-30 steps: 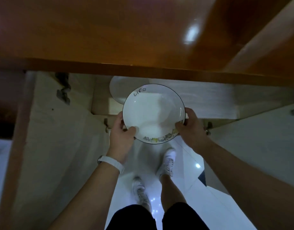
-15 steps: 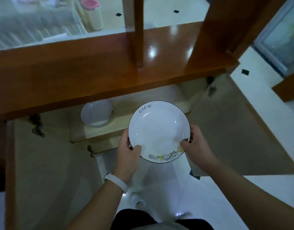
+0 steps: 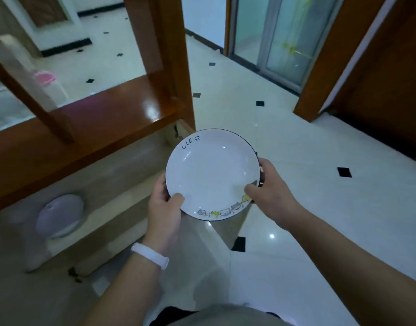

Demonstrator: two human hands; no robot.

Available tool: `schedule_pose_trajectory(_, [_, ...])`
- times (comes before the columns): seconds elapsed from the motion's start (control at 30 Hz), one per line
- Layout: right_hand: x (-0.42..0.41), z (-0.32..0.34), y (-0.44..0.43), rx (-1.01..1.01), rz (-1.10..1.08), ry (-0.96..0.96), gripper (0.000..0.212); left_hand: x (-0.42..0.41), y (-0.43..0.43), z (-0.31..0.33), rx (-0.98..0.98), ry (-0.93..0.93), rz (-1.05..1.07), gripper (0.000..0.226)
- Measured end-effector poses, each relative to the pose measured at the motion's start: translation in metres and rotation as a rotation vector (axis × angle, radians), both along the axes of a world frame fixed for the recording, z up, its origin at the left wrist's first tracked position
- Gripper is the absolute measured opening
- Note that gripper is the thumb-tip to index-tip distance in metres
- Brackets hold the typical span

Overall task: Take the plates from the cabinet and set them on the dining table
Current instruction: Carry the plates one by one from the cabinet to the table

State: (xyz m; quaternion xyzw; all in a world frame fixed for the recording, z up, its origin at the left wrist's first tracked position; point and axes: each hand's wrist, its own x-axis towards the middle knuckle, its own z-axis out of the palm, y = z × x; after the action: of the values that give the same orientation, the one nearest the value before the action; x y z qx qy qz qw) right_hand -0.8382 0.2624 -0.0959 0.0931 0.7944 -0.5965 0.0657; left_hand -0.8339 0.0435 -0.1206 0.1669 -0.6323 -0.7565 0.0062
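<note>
- Lower left of frame: second plate [image 3: 60, 216] lying on the open cabinet [image 3: 122, 182] shelf.
- Centre: left hand [image 3: 163, 205], white wristband [image 3: 150, 255], thumb pressed onto the white plate [image 3: 211, 174] rim, fingers beneath.
- Plate held level above the tiled floor [image 3: 319, 184].
- Centre right: right hand [image 3: 270, 191] pinching the opposite rim.

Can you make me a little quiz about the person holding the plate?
1. True or false: both hands grip the plate.
2. What word is written near the plate's far rim?
3. Which wrist wears the white band? A) left B) right

Key:
1. True: the left hand and right hand each hold a side of the rim.
2. "Life".
3. A.
</note>
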Motion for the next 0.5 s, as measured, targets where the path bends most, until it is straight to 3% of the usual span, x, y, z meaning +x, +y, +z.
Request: schedule_pose_trajectory(0.5, [0.125,0.016,0.212,0.014,-0.556,0.037,0.055,0.015,0.238,0.039,-0.008,0.074,-0.581,0.063])
